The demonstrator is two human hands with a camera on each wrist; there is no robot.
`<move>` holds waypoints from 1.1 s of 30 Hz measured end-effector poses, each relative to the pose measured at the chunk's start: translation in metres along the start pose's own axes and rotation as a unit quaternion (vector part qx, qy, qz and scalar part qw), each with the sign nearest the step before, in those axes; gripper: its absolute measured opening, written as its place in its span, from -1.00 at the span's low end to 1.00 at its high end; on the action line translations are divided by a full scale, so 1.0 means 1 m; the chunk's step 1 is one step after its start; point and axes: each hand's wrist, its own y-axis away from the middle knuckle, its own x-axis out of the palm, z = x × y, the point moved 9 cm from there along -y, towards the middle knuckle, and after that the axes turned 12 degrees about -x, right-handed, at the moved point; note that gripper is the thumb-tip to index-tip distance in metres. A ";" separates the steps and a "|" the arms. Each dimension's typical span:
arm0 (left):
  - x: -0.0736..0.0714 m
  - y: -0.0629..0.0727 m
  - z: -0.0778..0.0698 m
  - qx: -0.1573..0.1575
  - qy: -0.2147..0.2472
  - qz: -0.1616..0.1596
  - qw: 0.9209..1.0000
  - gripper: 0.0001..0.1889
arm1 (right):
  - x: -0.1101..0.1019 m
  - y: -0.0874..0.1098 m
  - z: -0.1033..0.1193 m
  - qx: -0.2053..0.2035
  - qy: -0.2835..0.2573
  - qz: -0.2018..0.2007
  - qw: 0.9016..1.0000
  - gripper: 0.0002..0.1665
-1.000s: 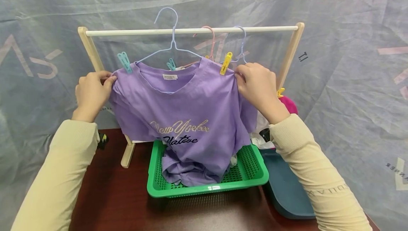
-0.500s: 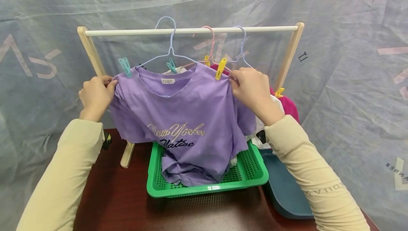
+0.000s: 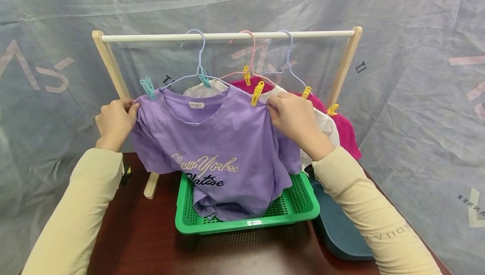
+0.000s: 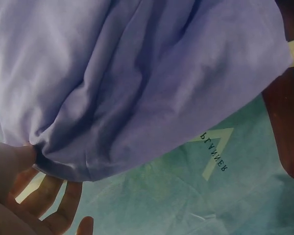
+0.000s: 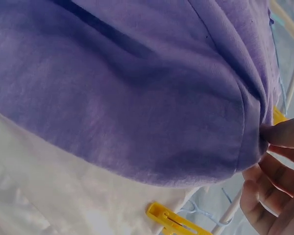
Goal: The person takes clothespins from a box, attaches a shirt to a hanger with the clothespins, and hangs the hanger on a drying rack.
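Observation:
A purple T-shirt (image 3: pixel 212 140) with script lettering hangs on a light blue wire hanger (image 3: pixel 200 56), whose hook overlaps the white rail in the head view. My left hand (image 3: pixel 115 123) pinches the shirt's left shoulder, thumb and fingers on the cloth. Its other shoulder is pinched by my right hand (image 3: pixel 295 119). A teal clothespin (image 3: pixel 148 88) clips the left shoulder and a yellow clothespin (image 3: pixel 257 93) the right. Both wrist views show the purple sleeve cloth (image 4: pixel 137 88) gathered at the fingertips. The shirt's lower part lies in a green basket (image 3: pixel 246 225).
The rack's white rail (image 3: pixel 227 36) rests on wooden posts (image 3: pixel 345 62). Behind the shirt hang a pink hanger (image 3: pixel 253 52) and another blue hanger (image 3: pixel 289 52), with white and magenta garments (image 3: pixel 346 134). A dark blue tray (image 3: pixel 345 228) stands right of the basket on the brown table (image 3: pixel 125 233).
The shirt and hanger have come down and slightly left, the hook dropping from above the rail to its level. Both hands moved with them, keeping their pinch. More of the garments behind shows.

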 end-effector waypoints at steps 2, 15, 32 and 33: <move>0.002 0.001 0.001 0.003 0.001 0.003 1.000 -0.59 | 0.000 0.001 0.001 -0.003 -0.003 -0.003 1.000 -0.88; 0.013 0.011 0.011 0.034 0.003 0.010 0.999 -0.65 | 0.008 0.009 -0.001 -0.019 -0.033 0.024 0.999 -0.90; 0.028 0.044 0.037 0.072 -0.032 0.043 0.996 -0.58 | -0.013 0.056 -0.027 -0.026 -0.021 0.001 0.999 -0.66; 0.029 0.047 0.040 0.070 -0.035 0.046 0.996 -0.58 | -0.015 0.061 -0.029 -0.026 -0.018 -0.004 1.000 -0.66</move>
